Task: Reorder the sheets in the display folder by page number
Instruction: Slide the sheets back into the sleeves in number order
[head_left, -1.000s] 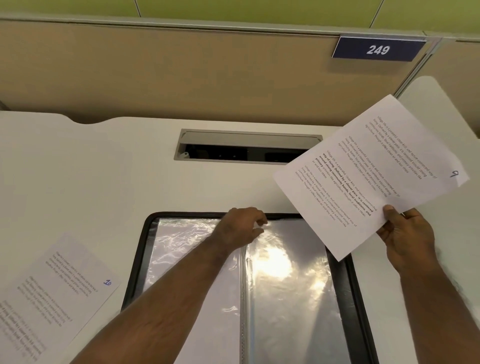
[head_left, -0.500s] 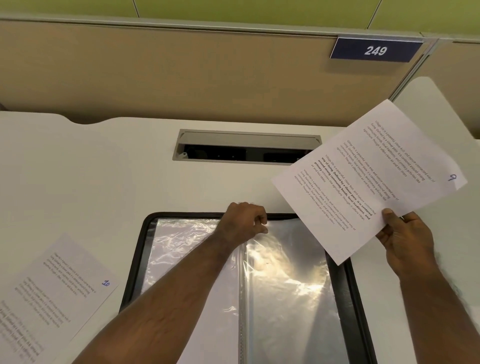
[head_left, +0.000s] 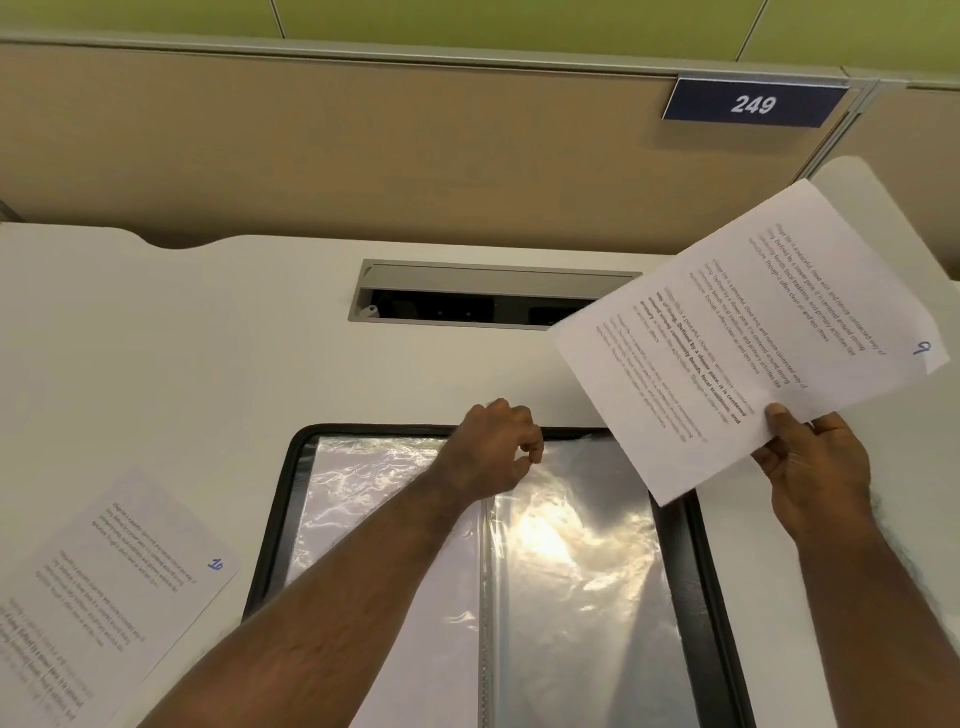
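Note:
A black display folder (head_left: 714, 571) lies open on the white desk, its clear plastic sleeves shining. My left hand (head_left: 493, 449) rests at the folder's top edge near the spine, fingers pinched on the top of the right-hand sleeve (head_left: 576, 561). My right hand (head_left: 815, 462) holds a printed sheet marked 9 (head_left: 737, 332) by its lower edge, tilted in the air above the folder's right corner. A second sheet marked 10 (head_left: 114, 587) lies flat on the desk to the left of the folder.
A grey cable slot (head_left: 493, 275) is set into the desk (head_left: 182, 338) behind the folder. A beige partition with a blue plate reading 249 (head_left: 753, 104) stands at the back. A second desk surface (head_left: 857, 182) adjoins at the far right.
My left hand's fingers have curled tighter on the sleeve's top edge. The sheet marked 9 stays about where it was in my right hand.

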